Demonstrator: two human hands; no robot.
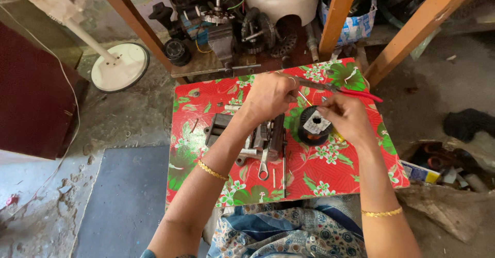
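Note:
My left hand [270, 94] is curled shut over the far middle of a small table with a red flowered cover [330, 170]; its fingers pinch something thin that I cannot make out. My right hand [344, 114] is close beside it, fingers pinched together just above a black spool of thin wire [313, 125]. Red-handled pliers [344, 89] lie on the cover right behind both hands. Under my left forearm rests a grey metal winding device [258, 137], with a spanner [263, 166] lying in front of it.
A low shelf behind the table holds motor parts and a vice [227, 46] between slanted wooden legs [335, 15]. A white fan base [121, 67] stands on the floor at left. A dark mat [124, 201] lies left of the table. Clutter sits at right.

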